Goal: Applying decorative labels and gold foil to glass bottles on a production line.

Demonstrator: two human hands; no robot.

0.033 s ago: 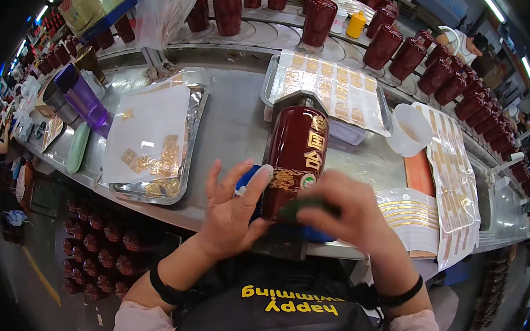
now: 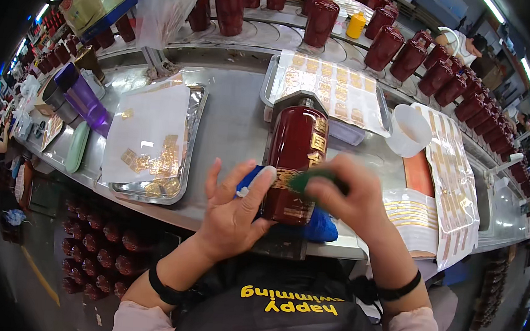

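Dark red bottle (image 2: 291,136), left hand (image 2: 236,213) spread at its side, right hand (image 2: 351,197) clamped on green pad (image 2: 301,183)

Pale pink sleeves (image 2: 143,324) are worn, with black bands (image 2: 158,283) below them. Big yellow letters (image 2: 291,297) are printed on the black apron (image 2: 234,325).

Dark red bottle (image 2: 288,142) is super glossy and smooth, with shiny metallic-looking gold lettering (image 2: 317,148). Bench (image 2: 233,101) under it is bare metal, kinda reflective. Left of the bottle: polished metal tray (image 2: 188,165), then a see-through purple plastic flask (image 2: 83,101). Right: smooth white plastic tub (image 2: 407,132).
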